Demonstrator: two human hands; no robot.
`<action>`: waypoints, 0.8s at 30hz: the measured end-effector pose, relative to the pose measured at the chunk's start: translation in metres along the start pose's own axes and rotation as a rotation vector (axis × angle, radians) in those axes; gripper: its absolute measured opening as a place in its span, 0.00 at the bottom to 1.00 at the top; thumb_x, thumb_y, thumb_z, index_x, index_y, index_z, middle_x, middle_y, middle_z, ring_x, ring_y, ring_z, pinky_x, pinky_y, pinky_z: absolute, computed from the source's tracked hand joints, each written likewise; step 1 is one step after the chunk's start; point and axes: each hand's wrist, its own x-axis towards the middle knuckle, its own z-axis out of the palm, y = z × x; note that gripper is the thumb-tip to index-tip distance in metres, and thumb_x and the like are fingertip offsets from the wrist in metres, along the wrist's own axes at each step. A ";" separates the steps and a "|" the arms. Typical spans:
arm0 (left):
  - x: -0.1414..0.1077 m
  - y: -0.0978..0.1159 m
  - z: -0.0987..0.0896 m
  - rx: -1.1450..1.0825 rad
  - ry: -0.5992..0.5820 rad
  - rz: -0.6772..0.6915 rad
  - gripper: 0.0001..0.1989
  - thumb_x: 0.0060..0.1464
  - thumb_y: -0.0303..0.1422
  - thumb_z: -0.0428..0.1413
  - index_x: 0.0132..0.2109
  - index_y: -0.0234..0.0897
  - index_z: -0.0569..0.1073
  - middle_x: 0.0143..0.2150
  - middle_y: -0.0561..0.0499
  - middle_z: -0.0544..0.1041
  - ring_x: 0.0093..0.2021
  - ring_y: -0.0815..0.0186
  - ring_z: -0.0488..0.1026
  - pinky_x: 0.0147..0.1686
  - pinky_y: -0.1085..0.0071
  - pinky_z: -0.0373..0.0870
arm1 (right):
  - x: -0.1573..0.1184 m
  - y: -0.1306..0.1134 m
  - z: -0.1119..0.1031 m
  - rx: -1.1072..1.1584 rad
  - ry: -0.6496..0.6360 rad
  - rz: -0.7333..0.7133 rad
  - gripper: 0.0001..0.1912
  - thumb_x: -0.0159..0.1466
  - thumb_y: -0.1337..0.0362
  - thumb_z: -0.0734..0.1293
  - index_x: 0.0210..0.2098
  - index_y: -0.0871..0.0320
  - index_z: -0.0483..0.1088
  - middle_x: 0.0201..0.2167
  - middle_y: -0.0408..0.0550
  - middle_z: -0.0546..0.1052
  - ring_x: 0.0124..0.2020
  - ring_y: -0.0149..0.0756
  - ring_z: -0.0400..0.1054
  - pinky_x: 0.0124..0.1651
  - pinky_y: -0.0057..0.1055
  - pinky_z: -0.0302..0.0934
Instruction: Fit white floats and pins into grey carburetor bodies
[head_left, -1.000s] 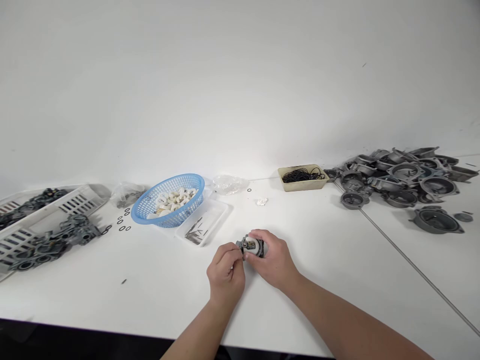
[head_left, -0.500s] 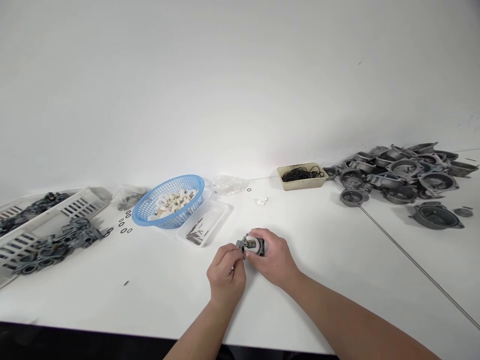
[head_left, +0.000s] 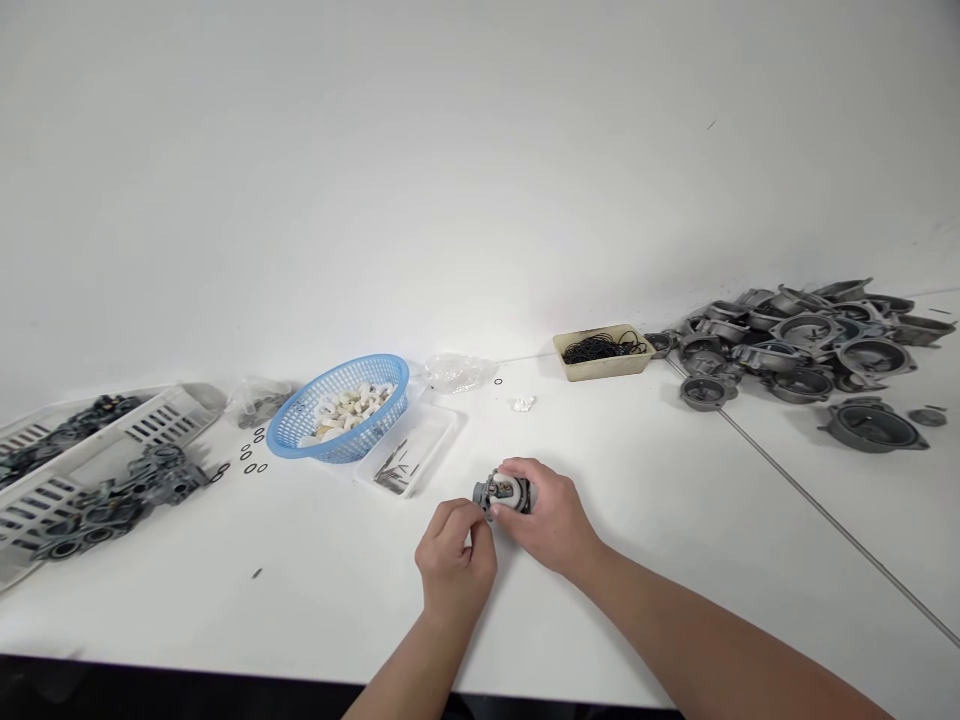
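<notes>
Near the front of the table, my right hand (head_left: 551, 510) is wrapped around a grey metal carburetor body (head_left: 481, 492). A white U-shaped plastic float (head_left: 510, 493) sits on top of the body, with small brass parts showing inside its curve. At the body's near left side is my left hand (head_left: 454, 550), thumb and forefinger pinched together at its edge. Whatever lies between those fingertips is too small or hidden to make out. Left of the hands, a shallow white tray (head_left: 433, 452) holds several thin metal pins (head_left: 397, 468).
A blue basket (head_left: 281, 440) contains white floats. More carburetor bodies (head_left: 161, 475) lie in and beside a white crate (head_left: 169, 412) at left, near black rings (head_left: 250, 468). A beige tub (head_left: 611, 369) holds black rings. Grey metal bowls (head_left: 806, 335) are heaped at right, beyond a rod (head_left: 825, 528).
My left hand has drawn back slightly from the carburetor body, baring more of its left end. The right hand keeps its hold. The view has shifted a little.
</notes>
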 end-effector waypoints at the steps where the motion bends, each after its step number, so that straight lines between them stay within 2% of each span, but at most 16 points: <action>1: 0.000 0.000 0.000 0.006 -0.002 -0.002 0.08 0.48 0.19 0.53 0.29 0.37 0.71 0.28 0.53 0.73 0.27 0.73 0.71 0.21 0.80 0.63 | 0.000 0.000 0.000 -0.001 -0.001 0.001 0.15 0.52 0.66 0.69 0.40 0.51 0.68 0.35 0.41 0.75 0.36 0.38 0.70 0.40 0.34 0.66; 5: 0.000 0.001 0.001 0.011 -0.017 -0.024 0.08 0.48 0.20 0.53 0.29 0.37 0.70 0.26 0.54 0.72 0.26 0.74 0.70 0.22 0.79 0.64 | 0.000 0.000 0.000 -0.007 0.003 0.008 0.17 0.52 0.67 0.69 0.41 0.52 0.68 0.36 0.42 0.75 0.38 0.39 0.70 0.42 0.35 0.66; 11: -0.001 0.005 0.003 -0.036 -0.015 -0.112 0.08 0.48 0.21 0.52 0.26 0.37 0.69 0.23 0.55 0.69 0.23 0.73 0.67 0.21 0.77 0.60 | 0.002 0.001 0.000 -0.007 0.004 -0.009 0.17 0.51 0.67 0.69 0.42 0.53 0.69 0.36 0.44 0.76 0.38 0.40 0.71 0.43 0.36 0.66; 16: 0.002 0.006 0.003 -0.135 -0.056 -0.219 0.07 0.48 0.23 0.53 0.25 0.37 0.69 0.23 0.56 0.69 0.23 0.73 0.66 0.22 0.76 0.62 | 0.002 0.001 0.000 -0.009 0.006 -0.001 0.18 0.51 0.67 0.69 0.42 0.53 0.69 0.36 0.44 0.76 0.39 0.41 0.71 0.42 0.37 0.67; 20: 0.004 0.000 0.001 -0.225 -0.117 -0.316 0.05 0.47 0.26 0.54 0.25 0.37 0.69 0.22 0.56 0.70 0.23 0.72 0.66 0.24 0.75 0.65 | 0.001 0.001 0.001 -0.005 0.010 -0.008 0.18 0.51 0.67 0.70 0.41 0.52 0.69 0.36 0.43 0.76 0.38 0.40 0.71 0.42 0.36 0.67; 24: 0.009 -0.010 0.000 -0.267 -0.171 -0.288 0.03 0.46 0.27 0.56 0.27 0.37 0.72 0.25 0.54 0.73 0.26 0.70 0.69 0.27 0.74 0.68 | 0.001 0.002 0.000 -0.002 0.006 -0.019 0.17 0.51 0.67 0.70 0.41 0.52 0.69 0.35 0.42 0.76 0.36 0.39 0.71 0.40 0.35 0.67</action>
